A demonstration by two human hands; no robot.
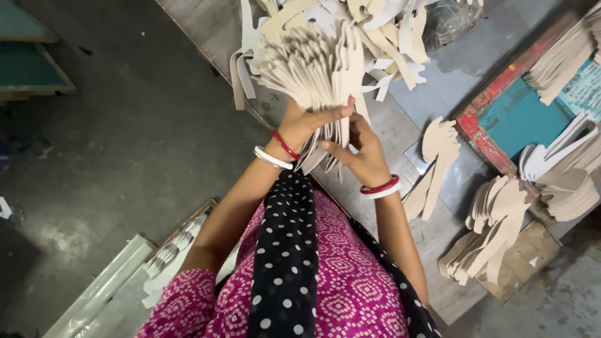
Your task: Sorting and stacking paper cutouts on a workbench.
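My left hand [308,122] grips a thick fanned stack of beige cut-out pieces [313,66], held upright above the grey worktable [451,81]. My right hand [361,150] holds the lower end of the same stack, fingers pinching its bottom edges. Both wrists wear red and white bangles. Behind the stack lies a loose heap of beige and white cut pieces [375,25].
Smaller stacks of beige pieces [438,163] [491,228] lie on the table to the right. A red-framed teal board [510,116] holds more stacks [563,175]. A dark concrete floor [125,144] stretches left; pale strips [169,250] lie at lower left.
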